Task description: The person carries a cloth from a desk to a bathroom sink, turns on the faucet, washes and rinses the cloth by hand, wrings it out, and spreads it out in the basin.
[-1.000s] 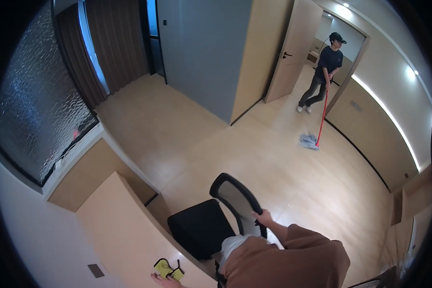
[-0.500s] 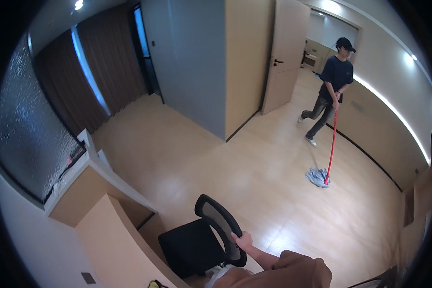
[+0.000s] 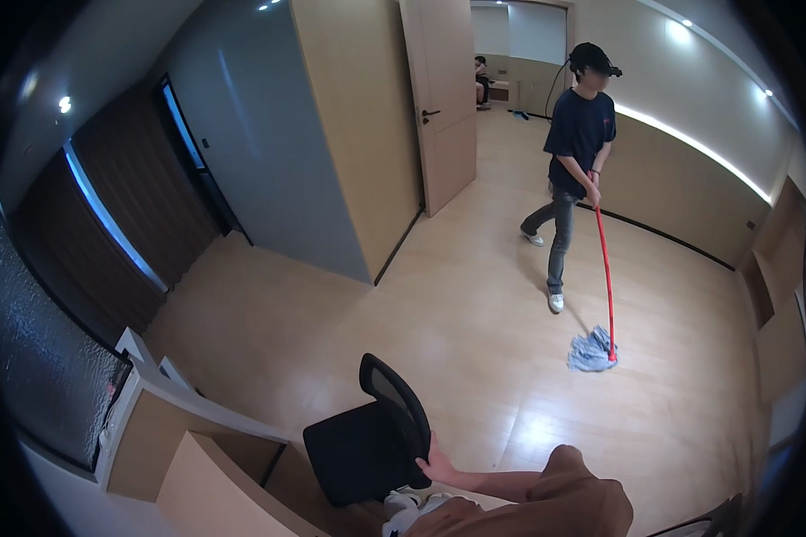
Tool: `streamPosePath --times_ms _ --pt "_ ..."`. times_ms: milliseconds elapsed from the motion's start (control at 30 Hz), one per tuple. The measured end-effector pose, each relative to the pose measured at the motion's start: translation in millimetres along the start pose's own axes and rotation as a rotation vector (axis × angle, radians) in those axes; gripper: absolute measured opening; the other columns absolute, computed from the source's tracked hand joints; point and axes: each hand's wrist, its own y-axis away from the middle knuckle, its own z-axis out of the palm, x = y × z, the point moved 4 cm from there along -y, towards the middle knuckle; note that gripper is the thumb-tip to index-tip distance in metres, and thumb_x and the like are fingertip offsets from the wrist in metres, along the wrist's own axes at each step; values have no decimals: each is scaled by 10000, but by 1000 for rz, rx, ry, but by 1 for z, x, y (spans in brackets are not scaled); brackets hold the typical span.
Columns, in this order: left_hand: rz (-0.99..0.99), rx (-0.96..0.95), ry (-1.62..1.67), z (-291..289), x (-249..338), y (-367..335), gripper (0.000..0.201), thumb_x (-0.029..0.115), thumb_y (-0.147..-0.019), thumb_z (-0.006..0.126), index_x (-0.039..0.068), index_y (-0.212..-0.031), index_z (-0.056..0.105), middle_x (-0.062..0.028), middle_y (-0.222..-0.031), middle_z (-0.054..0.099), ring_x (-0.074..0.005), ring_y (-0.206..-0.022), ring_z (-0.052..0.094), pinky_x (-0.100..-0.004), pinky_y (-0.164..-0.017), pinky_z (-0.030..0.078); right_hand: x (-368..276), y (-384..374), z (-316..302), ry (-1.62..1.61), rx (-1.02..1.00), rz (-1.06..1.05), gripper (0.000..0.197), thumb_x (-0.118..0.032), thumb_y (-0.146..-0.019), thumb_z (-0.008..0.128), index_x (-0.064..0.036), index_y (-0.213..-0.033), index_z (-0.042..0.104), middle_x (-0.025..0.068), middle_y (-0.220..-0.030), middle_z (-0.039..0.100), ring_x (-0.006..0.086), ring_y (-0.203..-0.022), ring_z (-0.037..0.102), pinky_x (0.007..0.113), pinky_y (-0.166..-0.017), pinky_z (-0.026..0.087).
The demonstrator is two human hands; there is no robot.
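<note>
My right hand (image 3: 436, 464) is closed on the outer edge of the backrest of a black office chair (image 3: 356, 452). The chair has a dark seat and a curved mesh back, and it stands beside the curved desk at lower left. A brown sleeve covers my upper arm, and the forearm is bare. My left hand is out of the picture. Part of my brown top and some white cloth show at the lower edge, just under the chair.
A co-worker (image 3: 580, 134) in a dark T-shirt and cap grips a red-handled mop (image 3: 607, 268); its grey-blue strands touch the pale floor (image 3: 461, 322). An open door (image 3: 443, 125) stands behind. A desk with a raised ledge (image 3: 188, 430) fills the lower left. Dark curtains (image 3: 121, 188) hang far left.
The view has swung to the right. The co-worker has stepped nearer, pushing the mop along the floor. My right hand stays on the chair's backrest.
</note>
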Motion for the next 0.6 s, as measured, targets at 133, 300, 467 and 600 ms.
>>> streamPosePath --times_ms 133,300,467,600 --pt "-100 17 94 -11 -23 -4 440 95 -845 504 -84 -1243 445 -272 -1332 458 -415 -1217 479 -505 -1065 375 -39 -45 28 -121 39 237 862 -75 -929 531 45 -1532 -73 412 -1376 420 526 -1244 490 498 -1044 423" --pt "-266 -55 1053 2 -61 -48 434 29 -859 450 -89 -1276 429 -267 -1393 441 -398 -1266 475 -487 -1108 368 -38 -153 43 -2 497 -25 671 26 -909 474 66 -1520 199 298 -1518 326 422 -1416 334 422 -1189 255" --pt "-321 65 424 21 -63 -125 321 -12 -842 491 -53 -1159 524 -187 -1090 578 -320 -1046 556 -403 -981 423 -71 -229 70 -145 572 73 638 9 -925 511 35 -1512 261 267 -1510 382 398 -1397 392 409 -1179 275" --pt "-430 -43 573 59 -78 -208 401 -21 -851 520 -68 -1249 523 -188 -1161 597 -280 -1120 566 -376 -999 431 -110 -296 115 65 376 213 688 21 -908 496 -3 -1527 197 328 -1297 552 468 -1182 566 469 -1015 447"
